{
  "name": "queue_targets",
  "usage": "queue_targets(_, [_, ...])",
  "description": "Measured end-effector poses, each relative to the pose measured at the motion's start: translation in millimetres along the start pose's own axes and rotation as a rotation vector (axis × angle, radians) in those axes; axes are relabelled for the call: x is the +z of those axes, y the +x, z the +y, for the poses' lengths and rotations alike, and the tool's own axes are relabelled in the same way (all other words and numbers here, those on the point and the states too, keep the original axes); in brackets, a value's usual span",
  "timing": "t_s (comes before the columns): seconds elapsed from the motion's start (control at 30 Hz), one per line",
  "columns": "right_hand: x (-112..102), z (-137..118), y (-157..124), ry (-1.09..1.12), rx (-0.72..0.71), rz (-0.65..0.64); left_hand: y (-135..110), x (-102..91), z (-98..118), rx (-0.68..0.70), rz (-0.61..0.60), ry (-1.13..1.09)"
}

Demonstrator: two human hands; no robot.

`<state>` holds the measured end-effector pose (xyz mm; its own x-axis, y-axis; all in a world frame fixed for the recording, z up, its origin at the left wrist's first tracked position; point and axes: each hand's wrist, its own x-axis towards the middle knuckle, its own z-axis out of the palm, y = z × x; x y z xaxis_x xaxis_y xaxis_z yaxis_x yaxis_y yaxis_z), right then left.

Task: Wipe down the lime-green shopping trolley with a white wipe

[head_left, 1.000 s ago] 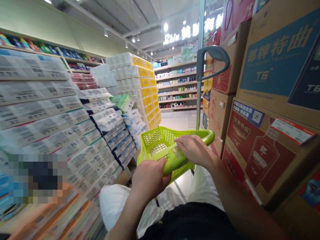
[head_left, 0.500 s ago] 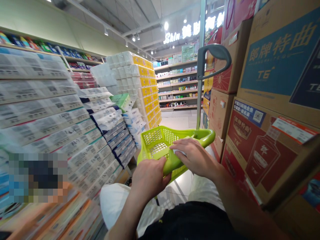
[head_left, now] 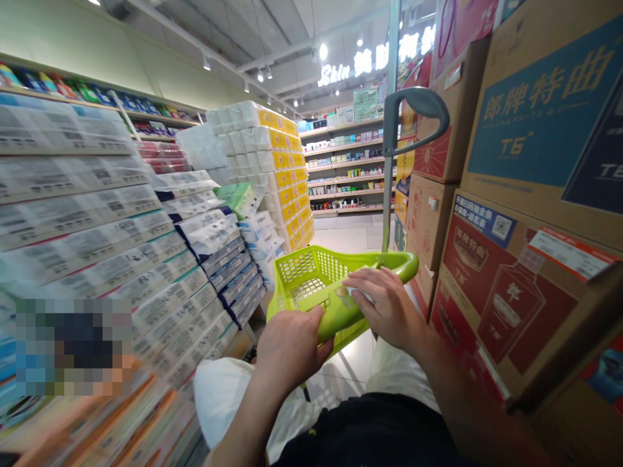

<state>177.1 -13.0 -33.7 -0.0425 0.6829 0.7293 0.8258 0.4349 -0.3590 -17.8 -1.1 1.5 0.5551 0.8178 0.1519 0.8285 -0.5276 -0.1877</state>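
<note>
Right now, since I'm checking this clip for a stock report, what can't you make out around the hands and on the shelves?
All in the head view:
- Small pale item: the fingers of the right hand cover most of it, so its kind is unclear.
- Near part of the green plastic basket: hidden by the left hand and the right hand.
- Pixelated patch: mosaic blur hides what lies there.
- Goods on the far shelves: too small to identify.

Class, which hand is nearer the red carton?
Right. The right hand is on the green basket, toward the carton; the left hand holds the basket's near edge, farther away.
</note>
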Motion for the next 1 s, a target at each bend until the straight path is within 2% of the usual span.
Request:
queue_targets(0.1, [0, 6, 0, -0.04, 0.062, 0.062, 1, 0.1, 0, -0.003, 0.005, -0.002])
queue_targets(0.3, [2, 10, -2, 0.006, 0.0, 0.057, 0, -1.8, 0, -0.016, -0.018, -0.004])
queue_targets(0.5, [0, 33, 2, -0.04, 0.107, 0.142, 0, -3.0, 1, -0.025, -0.042, -0.01])
queue_targets(0.7, [3, 29, -1, -0.06, 0.053, 0.12, 0, -3.7, 1, -0.036, -0.05, -0.009])
queue_targets(0.9, [-3, 44, 4, -0.097, 0.201, 0.2, 0, -2.4, 0, -0.029, -0.041, 0.004])
queue_targets(1.0, [0, 42, 3, -0.112, 0.201, 0.213, 1, -2.1, 0, -0.027, -0.046, 0.005])
